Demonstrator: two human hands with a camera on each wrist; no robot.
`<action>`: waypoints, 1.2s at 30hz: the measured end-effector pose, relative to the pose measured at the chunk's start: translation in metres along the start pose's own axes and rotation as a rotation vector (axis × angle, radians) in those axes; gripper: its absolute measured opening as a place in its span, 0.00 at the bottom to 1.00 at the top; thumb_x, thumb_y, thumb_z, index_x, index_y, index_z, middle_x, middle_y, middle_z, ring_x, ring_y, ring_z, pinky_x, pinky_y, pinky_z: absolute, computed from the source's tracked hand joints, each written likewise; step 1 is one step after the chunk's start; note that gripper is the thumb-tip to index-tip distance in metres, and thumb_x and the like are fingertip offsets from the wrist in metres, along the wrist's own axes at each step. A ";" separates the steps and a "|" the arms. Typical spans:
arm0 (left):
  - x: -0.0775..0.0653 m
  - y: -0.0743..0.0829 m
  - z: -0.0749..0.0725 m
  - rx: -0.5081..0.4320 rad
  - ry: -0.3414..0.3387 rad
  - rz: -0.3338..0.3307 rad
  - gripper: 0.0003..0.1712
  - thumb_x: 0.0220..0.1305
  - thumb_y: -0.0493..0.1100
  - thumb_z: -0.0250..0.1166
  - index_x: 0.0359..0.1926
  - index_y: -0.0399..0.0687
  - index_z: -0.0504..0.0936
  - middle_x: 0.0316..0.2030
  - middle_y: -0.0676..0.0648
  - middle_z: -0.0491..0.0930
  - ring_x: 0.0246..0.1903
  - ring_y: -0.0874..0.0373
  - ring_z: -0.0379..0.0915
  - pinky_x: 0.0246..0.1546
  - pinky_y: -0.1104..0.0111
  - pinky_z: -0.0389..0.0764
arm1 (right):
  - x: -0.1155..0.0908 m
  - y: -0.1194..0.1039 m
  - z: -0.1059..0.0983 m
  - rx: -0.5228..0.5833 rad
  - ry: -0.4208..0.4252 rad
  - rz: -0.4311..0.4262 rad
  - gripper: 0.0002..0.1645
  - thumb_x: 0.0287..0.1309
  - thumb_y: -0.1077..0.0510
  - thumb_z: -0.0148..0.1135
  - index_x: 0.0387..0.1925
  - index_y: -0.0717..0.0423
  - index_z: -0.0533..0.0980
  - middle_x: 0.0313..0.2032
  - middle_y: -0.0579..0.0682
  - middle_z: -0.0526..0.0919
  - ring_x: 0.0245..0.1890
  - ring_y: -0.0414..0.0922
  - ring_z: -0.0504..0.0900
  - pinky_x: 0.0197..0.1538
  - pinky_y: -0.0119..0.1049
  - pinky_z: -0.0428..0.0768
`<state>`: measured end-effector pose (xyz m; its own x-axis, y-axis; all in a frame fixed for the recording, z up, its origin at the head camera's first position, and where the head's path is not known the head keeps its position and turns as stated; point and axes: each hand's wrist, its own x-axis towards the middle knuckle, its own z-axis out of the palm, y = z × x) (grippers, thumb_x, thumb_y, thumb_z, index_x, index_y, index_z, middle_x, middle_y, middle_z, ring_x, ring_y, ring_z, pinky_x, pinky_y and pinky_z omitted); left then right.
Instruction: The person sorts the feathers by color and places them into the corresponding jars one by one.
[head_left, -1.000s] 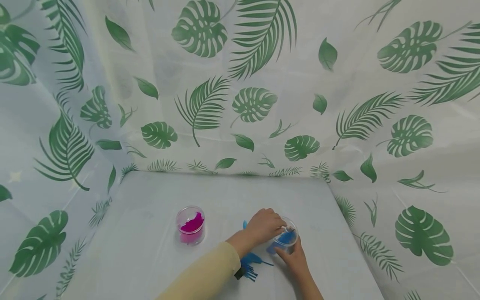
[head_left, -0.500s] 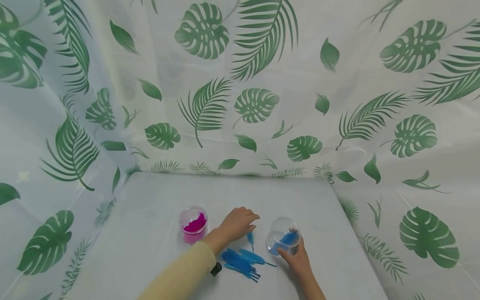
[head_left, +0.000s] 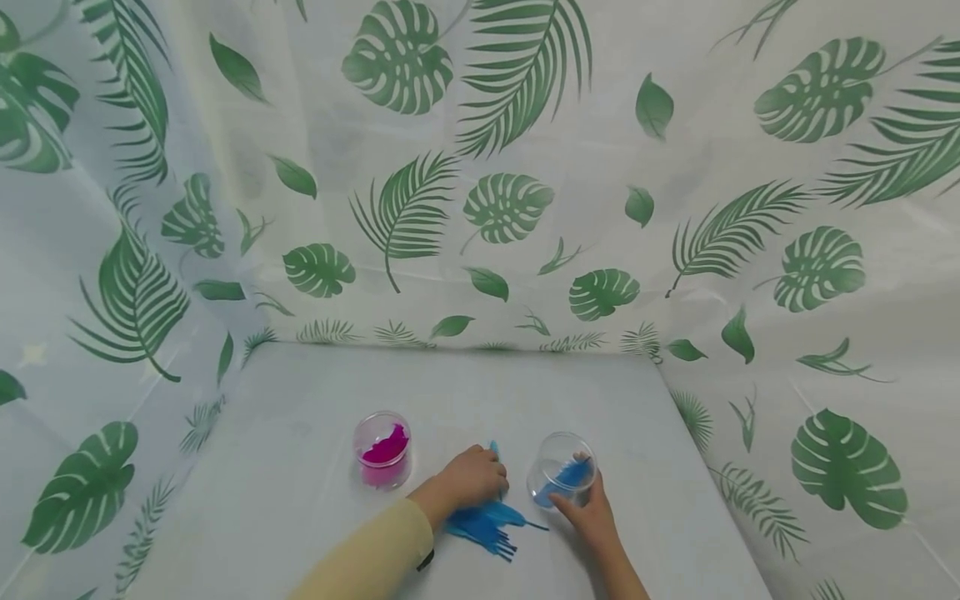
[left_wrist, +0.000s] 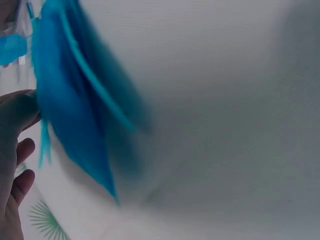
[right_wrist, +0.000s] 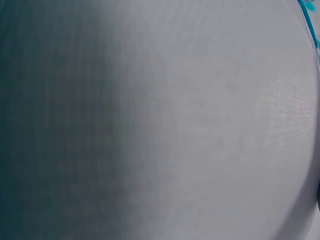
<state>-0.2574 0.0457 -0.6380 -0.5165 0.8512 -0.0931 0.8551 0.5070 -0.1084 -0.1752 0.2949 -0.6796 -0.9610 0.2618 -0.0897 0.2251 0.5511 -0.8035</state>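
In the head view my left hand (head_left: 472, 477) is low over the table beside a loose pile of blue feathers (head_left: 487, 529). Its thumb and finger pinch at a single blue feather (head_left: 493, 448), whose tip shows past the knuckles. The left wrist view has the pile's feathers (left_wrist: 75, 100) large and close, with that hand's fingers (left_wrist: 20, 110) at the left edge. My right hand (head_left: 596, 512) grips a clear round plastic cup (head_left: 546, 457) from its right side. Blue feathers (head_left: 573, 473) lie inside the cup. The right wrist view shows mostly tabletop.
A second clear cup (head_left: 358, 442) with magenta feathers (head_left: 386, 450) stands on the white table (head_left: 300, 533), left of the hands. Leaf-printed sheeting (head_left: 480, 250) hangs behind the table and along both sides.
My left hand has come out of the cup, swung left, then dropped onto the single blue feather. The right hand keeps its grip on the cup.
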 end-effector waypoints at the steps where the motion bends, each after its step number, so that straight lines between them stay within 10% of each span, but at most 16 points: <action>1: 0.000 0.000 0.000 0.006 0.007 -0.002 0.11 0.69 0.52 0.61 0.47 0.75 0.84 0.45 0.67 0.82 0.46 0.66 0.71 0.45 0.72 0.72 | 0.000 0.000 0.000 -0.001 0.000 -0.001 0.66 0.46 0.37 0.75 0.77 0.46 0.45 0.75 0.65 0.52 0.75 0.67 0.50 0.72 0.67 0.50; 36: 0.005 0.007 -0.001 -0.103 -0.067 -0.187 0.11 0.73 0.50 0.56 0.50 0.58 0.81 0.40 0.56 0.82 0.39 0.62 0.71 0.48 0.71 0.78 | 0.000 -0.001 0.002 0.015 -0.003 0.006 0.65 0.46 0.38 0.75 0.77 0.43 0.46 0.77 0.61 0.51 0.76 0.65 0.48 0.73 0.66 0.48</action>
<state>-0.2538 0.0532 -0.6381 -0.6653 0.7319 -0.1471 0.7425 0.6692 -0.0283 -0.1761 0.2922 -0.6798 -0.9600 0.2630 -0.0964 0.2287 0.5373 -0.8118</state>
